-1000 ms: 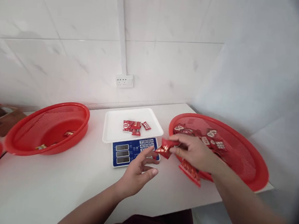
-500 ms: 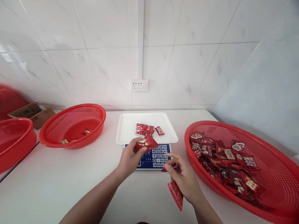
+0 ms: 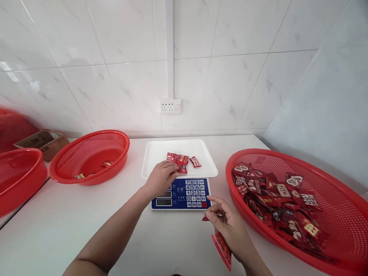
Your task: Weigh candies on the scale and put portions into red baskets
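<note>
My left hand (image 3: 161,178) reaches over the near edge of a white tray (image 3: 150,154), fingers curled onto a small red snack packet (image 3: 182,169). Several other red packets (image 3: 178,158) lie by it, and a separate one (image 3: 195,161) is to their right. The tray sits on top of a scale with a blue keypad panel (image 3: 181,194). Beside the panel's right side, my right hand (image 3: 227,227) is closed around red snack packets; one (image 3: 222,251) sticks out below the palm, and part of another shows at the fingertips.
A large red basket (image 3: 351,223) heaped with red packets stands at right. Left of the scale, a smaller red basket (image 3: 106,135) holds a few packets. Another red basket (image 3: 8,173), a cardboard box (image 3: 45,142) and a red bag (image 3: 2,131) are farther left. A tiled wall bounds the back.
My left hand has carried a red packet forward and left, down onto the tray, uncovering more of the scale's panel. My right hand has shifted slightly right and nearer, still holding its packets.
</note>
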A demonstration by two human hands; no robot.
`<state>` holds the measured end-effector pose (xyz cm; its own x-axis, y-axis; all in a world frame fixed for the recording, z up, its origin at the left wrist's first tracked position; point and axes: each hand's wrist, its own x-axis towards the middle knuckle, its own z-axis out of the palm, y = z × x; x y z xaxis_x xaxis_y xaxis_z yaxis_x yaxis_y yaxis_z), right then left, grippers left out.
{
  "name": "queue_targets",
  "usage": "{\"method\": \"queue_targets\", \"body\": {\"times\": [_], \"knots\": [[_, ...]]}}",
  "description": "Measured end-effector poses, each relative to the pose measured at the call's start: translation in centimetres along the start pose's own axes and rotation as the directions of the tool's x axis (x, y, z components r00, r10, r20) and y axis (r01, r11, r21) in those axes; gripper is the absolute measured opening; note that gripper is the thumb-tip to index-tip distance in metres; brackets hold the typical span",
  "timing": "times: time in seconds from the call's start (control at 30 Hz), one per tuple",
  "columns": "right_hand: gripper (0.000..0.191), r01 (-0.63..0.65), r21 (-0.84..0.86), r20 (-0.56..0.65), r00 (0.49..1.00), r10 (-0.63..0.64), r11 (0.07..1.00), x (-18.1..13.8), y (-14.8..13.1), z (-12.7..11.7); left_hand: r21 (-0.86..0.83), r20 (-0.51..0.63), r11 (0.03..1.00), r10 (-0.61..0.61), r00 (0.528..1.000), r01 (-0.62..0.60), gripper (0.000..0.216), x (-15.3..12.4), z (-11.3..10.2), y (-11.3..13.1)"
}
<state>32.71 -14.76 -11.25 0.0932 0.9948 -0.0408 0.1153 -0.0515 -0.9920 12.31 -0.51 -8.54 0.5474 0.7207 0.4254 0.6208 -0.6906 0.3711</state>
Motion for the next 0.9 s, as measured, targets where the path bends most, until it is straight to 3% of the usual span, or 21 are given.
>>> {"method": "queue_targets", "body": {"times": [0.13,0.27,0.37,0.43,0.53,0.6,0.67,0.73,0.8,0.9], "knots": [[0.044,0.004,0.001,0.008,1.000,-0.004,1.000,-0.2,0.1,-0.1,0.056,0.030,0.994,-0.100,0.995,0.098,0.026,1.5,-0.3,-0.9],[0.043,-0.003,-0.013,0.018,1.000,0.003,1.000,-0.3,0.4,-0.3,0.110,0.061,0.983,-0.155,0.986,0.148,0.043,2.7,-0.4,-1.7],[0.044,-0.013,0.001,0.022,1.000,0.013,1.000,-0.5,0.5,-0.5,0.141,0.104,0.970,-0.212,0.972,0.196,0.048,3.1,-0.6,-1.7],[0.044,-0.020,0.037,0.003,1.000,0.020,0.999,-0.7,0.4,-0.5,0.142,0.075,0.962,-0.244,0.967,0.232,0.050,2.9,-0.7,-1.0],[0.041,-0.018,0.153,-0.039,0.999,0.025,0.988,-0.7,0.1,-0.6,-0.014,0.022,0.979,-0.202,0.979,0.202,0.047,1.4,-0.8,1.4],[0.035,0.005,0.266,-0.048,0.999,0.009,0.964,-0.6,-0.1,-0.6,-0.270,0.096,0.950,-0.136,0.986,0.157,0.043,-0.3,-0.4,3.9],[0.029,0.046,0.369,-0.060,0.998,-0.025,0.928,-0.3,-0.2,-0.5,-0.566,0.294,0.791,-0.071,0.953,0.233,0.043,-2.1,0.3,6.4],[0.026,0.083,0.430,-0.070,0.996,-0.058,0.899,-0.1,-0.4,-0.3,-0.740,0.487,0.519,-0.027,0.873,0.428,0.043,-3.6,1.2,8.4],[0.023,0.081,0.448,-0.047,0.997,-0.068,0.890,-0.1,-0.5,0.0,-0.774,0.597,0.233,-0.041,0.801,0.588,0.041,-4.4,1.9,9.6],[0.026,0.050,0.406,-0.018,0.999,-0.047,0.912,-0.2,-0.7,0.5,-0.780,0.623,-0.061,-0.160,0.766,0.622,0.039,-4.4,2.3,9.8]]}}
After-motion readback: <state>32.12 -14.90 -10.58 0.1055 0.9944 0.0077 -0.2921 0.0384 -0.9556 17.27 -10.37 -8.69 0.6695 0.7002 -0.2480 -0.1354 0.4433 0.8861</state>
